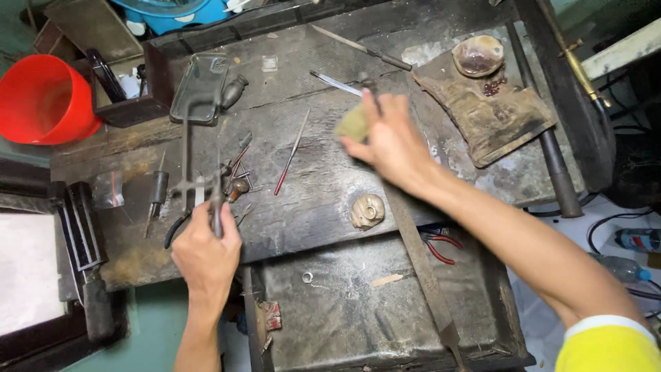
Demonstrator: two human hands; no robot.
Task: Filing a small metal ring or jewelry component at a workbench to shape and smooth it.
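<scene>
Two bare hands at work over a worn jeweller's bench

Two hands reach away from the camera across a dark, scarred workbench. Nearest the viewer, a metal tray below the bench edge holds one small silver ring, and one long flat file lies slanted along the tray's right side, with red-handled pliers just beside it.

Left hand: its fingers are curled closed around the handle of a jeweller's saw frame. The frame's long axis runs straight away from the hand, ending near a clear rectangular dish. A scatter of small hand tools lies just right of this hand; they are too jumbled to count.

Right hand: farther out, near the bench's middle, blurred. Its fingertips pinch one small yellowish-green pad, which sticks out to the hand's left and touches or nearly touches the bench top; which, the blur hides. This hand is the nearer one to the pad, and the left hand is well apart from it.

Between the hands lie one red-handled needle file and one pale lump with a ring-shaped hollow. Farther off sit one brown charred block, one round shell-like dish and, far left, one red bucket.
</scene>
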